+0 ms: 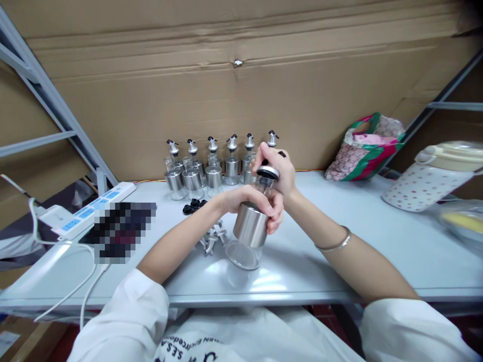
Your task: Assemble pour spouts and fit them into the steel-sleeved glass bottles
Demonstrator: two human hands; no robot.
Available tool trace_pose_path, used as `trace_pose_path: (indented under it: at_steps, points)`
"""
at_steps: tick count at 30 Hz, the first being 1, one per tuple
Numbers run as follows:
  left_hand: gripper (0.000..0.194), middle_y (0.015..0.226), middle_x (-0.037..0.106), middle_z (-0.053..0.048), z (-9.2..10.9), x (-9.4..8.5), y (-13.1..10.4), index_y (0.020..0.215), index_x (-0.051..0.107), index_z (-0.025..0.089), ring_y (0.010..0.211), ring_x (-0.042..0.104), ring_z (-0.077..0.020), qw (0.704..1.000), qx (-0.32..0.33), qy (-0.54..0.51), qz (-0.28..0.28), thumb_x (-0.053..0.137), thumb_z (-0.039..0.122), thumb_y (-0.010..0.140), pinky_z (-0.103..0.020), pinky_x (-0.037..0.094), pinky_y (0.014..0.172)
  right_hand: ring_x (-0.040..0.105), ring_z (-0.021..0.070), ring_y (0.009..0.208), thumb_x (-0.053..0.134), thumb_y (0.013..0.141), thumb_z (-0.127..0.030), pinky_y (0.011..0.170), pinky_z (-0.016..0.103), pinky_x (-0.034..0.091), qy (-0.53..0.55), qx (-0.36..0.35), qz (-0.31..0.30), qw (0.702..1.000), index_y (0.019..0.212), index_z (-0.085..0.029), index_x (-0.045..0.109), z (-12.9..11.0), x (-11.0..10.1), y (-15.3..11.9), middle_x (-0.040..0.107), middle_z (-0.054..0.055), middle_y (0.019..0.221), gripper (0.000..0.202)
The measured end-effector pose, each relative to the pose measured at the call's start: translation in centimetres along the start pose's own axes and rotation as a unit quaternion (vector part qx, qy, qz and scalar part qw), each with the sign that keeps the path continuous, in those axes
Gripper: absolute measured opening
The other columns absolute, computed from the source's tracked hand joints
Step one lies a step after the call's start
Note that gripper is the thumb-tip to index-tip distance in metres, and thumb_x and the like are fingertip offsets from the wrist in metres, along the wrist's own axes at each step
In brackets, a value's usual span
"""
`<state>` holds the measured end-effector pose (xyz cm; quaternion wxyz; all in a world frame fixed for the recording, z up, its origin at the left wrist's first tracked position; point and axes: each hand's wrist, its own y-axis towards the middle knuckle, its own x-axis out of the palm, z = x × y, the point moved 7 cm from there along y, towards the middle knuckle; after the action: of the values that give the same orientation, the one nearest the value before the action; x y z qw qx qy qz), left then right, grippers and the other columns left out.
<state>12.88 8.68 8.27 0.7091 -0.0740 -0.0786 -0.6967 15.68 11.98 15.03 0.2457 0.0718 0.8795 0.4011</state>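
Observation:
A glass bottle with a steel sleeve (249,226) leans on the near part of the grey table, its base near the front edge. My left hand (256,201) is wrapped round its neck and shoulder. Above it, my right hand (277,168) closes over the silver and black pour spout (267,172) at the bottle's mouth. Left of the bottle lie loose silver spout heads (212,239) and several black stoppers (194,206). Behind them stand rows of steel-sleeved bottles (192,180); the back ones carry silver spouts with black levers.
At the left are a white power strip (96,211), cables and a pixelated dark object (121,231). A patterned bag (364,148), a dotted thermos jug (418,181) and a bowl (466,221) are at the right. Cardboard (188,90) backs the table (320,261).

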Motion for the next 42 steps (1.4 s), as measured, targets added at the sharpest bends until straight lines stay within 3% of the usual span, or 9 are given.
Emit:
trace_pose_path:
  at_steps: [3, 6, 11, 17, 23, 28, 35, 38, 42]
  points:
    - [0.002, 0.057, 0.062, -0.003, 0.0, 0.1, 0.0, 0.056, 0.062, 0.016, 0.058, 0.06, -0.0167, 1.0, -0.004, 0.01, 0.0, 0.065, 0.017, 0.056, -0.032, 0.046, 0.063, 0.041, 0.0124, 0.047, 0.036, 0.09, -0.04, 0.049, 0.027, 0.036, 0.124, 0.002, 0.062, 0.99, 0.049, -0.021, 0.042, -0.3, -1.2, -0.3, 0.043, -0.001, 0.047, 0.046]
    - [0.003, 0.057, 0.063, -0.003, 0.3, 0.0, 0.0, 0.055, 0.063, 0.016, 0.058, 0.06, -0.0164, 1.0, 0.007, 0.023, 0.004, 0.065, 0.018, 0.057, -0.031, 0.046, 0.064, 0.039, 0.011, 0.046, 0.045, 0.086, -0.036, 0.047, 0.027, 0.032, 0.133, -0.044, 0.129, 0.982, 0.048, -0.021, 0.046, -0.9, -2.6, -0.7, 0.044, -0.002, 0.046, 0.041]
    - [0.007, 0.059, 0.065, -0.004, 0.5, -0.8, -0.2, 0.058, 0.065, 0.014, 0.06, 0.06, -0.0169, 0.997, 0.01, 0.072, 0.034, 0.067, 0.021, 0.058, -0.03, 0.047, 0.062, 0.04, 0.0094, 0.043, 0.044, 0.089, -0.042, 0.046, 0.026, 0.032, 0.05, -0.119, 0.198, 0.972, 0.05, -0.02, 0.047, -1.6, -3.6, -1.5, 0.045, -0.003, 0.047, 0.045]
    - [0.009, 0.058, 0.065, -0.005, 0.9, -0.9, -0.4, 0.058, 0.065, 0.012, 0.059, 0.06, -0.0158, 0.993, 0.016, 0.112, 0.031, 0.068, 0.021, 0.059, -0.028, 0.047, 0.059, 0.041, 0.009, 0.039, 0.045, 0.091, -0.037, 0.041, 0.026, 0.032, 0.017, -0.242, 0.283, 0.928, 0.05, -0.021, 0.048, -2.7, -4.3, -2.7, 0.046, -0.004, 0.044, 0.044]
    - [0.006, 0.062, 0.064, -0.003, 2.2, -1.3, -1.0, 0.061, 0.064, 0.014, 0.063, 0.059, -0.0144, 0.975, 0.054, 0.191, 0.096, 0.067, 0.019, 0.064, -0.028, 0.047, 0.065, 0.041, 0.0119, 0.041, 0.032, 0.094, -0.052, 0.046, 0.03, 0.033, -0.126, -0.246, 0.319, 0.907, 0.049, -0.023, 0.044, -3.0, -5.2, -2.5, 0.04, -0.002, 0.045, 0.055]
    - [0.016, 0.068, 0.062, -0.001, 4.3, -3.4, -2.4, 0.066, 0.058, 0.015, 0.068, 0.058, -0.012, 0.911, 0.141, 0.309, 0.234, 0.066, 0.027, 0.073, -0.026, 0.045, 0.068, 0.044, 0.0124, 0.047, 0.032, 0.094, -0.053, 0.05, 0.03, 0.033, -0.15, -0.205, 0.345, 0.904, 0.053, -0.023, 0.045, -2.6, -7.4, -1.5, 0.044, -0.001, 0.05, 0.053]
    - [0.028, 0.071, 0.058, 0.0, 5.4, -10.5, -6.1, 0.071, 0.054, 0.015, 0.068, 0.053, -0.0111, 0.73, 0.195, 0.427, 0.497, 0.064, 0.041, 0.077, -0.026, 0.042, 0.069, 0.046, 0.013, 0.053, 0.037, 0.093, -0.051, 0.054, 0.03, 0.035, -0.089, -0.175, 0.359, 0.913, 0.057, -0.022, 0.044, -2.4, -8.7, -0.8, 0.047, 0.0, 0.055, 0.047]
    - [0.027, 0.075, 0.059, 0.0, 4.7, -12.1, -6.7, 0.075, 0.048, 0.017, 0.071, 0.055, -0.0122, 0.694, 0.216, 0.43, 0.536, 0.066, 0.037, 0.077, -0.027, 0.042, 0.073, 0.05, 0.0156, 0.059, 0.033, 0.094, -0.052, 0.056, 0.031, 0.034, -0.077, -0.153, 0.319, 0.932, 0.064, -0.022, 0.048, -1.6, -8.3, -0.4, 0.052, 0.003, 0.062, 0.045]
    - [0.029, 0.074, 0.061, 0.001, 3.6, -12.5, -6.4, 0.075, 0.043, 0.019, 0.071, 0.057, -0.013, 0.673, 0.216, 0.444, 0.551, 0.068, 0.035, 0.077, -0.026, 0.042, 0.072, 0.054, 0.0184, 0.067, 0.03, 0.094, -0.056, 0.059, 0.033, 0.037, -0.112, -0.118, 0.279, 0.946, 0.073, -0.023, 0.053, -0.6, -7.8, -0.1, 0.056, 0.004, 0.069, 0.045]
